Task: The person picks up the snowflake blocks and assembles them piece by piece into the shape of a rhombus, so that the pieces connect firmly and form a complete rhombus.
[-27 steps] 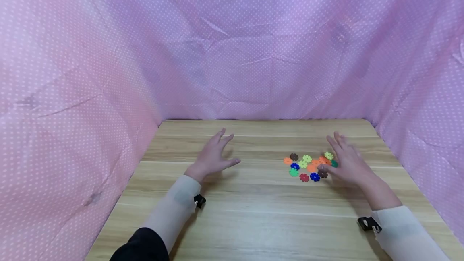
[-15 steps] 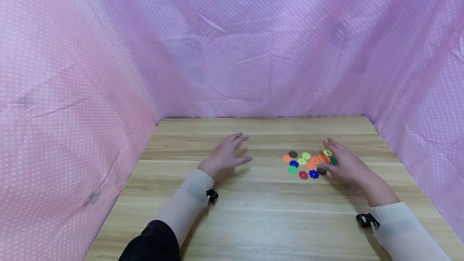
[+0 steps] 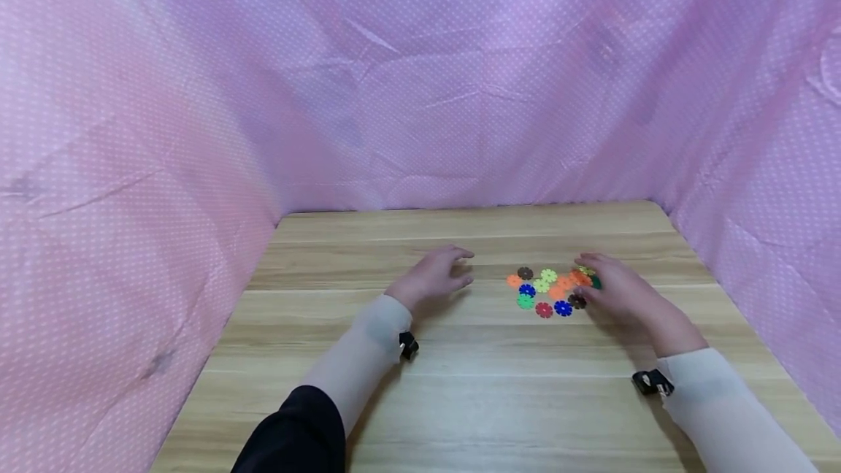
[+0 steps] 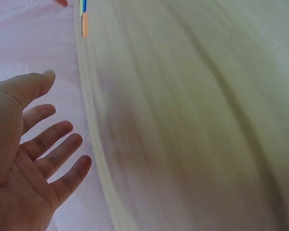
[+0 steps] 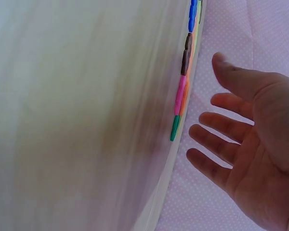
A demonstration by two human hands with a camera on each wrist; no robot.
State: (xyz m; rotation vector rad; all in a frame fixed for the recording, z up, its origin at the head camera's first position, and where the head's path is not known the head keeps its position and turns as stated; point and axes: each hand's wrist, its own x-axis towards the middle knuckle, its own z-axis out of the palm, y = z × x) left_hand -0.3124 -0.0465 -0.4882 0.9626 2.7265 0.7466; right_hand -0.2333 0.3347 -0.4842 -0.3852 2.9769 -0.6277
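Observation:
Several flower-shaped plastic discs lie flat in a loose patch right of the table's middle, among them a red disc (image 3: 544, 310), a blue disc (image 3: 563, 309), a light green disc (image 3: 525, 301) and a brown disc (image 3: 525, 273). Over the patch's right side hovers my right hand (image 3: 620, 290), fingers spread and palm bare; it partly covers a dark green disc (image 3: 596, 282). My left hand (image 3: 434, 277) stands left of the patch with a gap between. Its palm (image 4: 19, 187) and loosely bent fingers hold nothing. Seen edge-on in the right wrist view is a pink disc (image 5: 179, 96).
The wooden table (image 3: 473, 400) ends at a pink polka-dot curtain (image 3: 420, 93) behind and on both sides. A small black device (image 3: 409, 346) sits on the left wrist and another black device (image 3: 653, 382) on the right.
My left hand has moved right, toward the discs. My right hand's fingers have drawn in somewhat over the patch's right side. The whole head view has shifted slightly.

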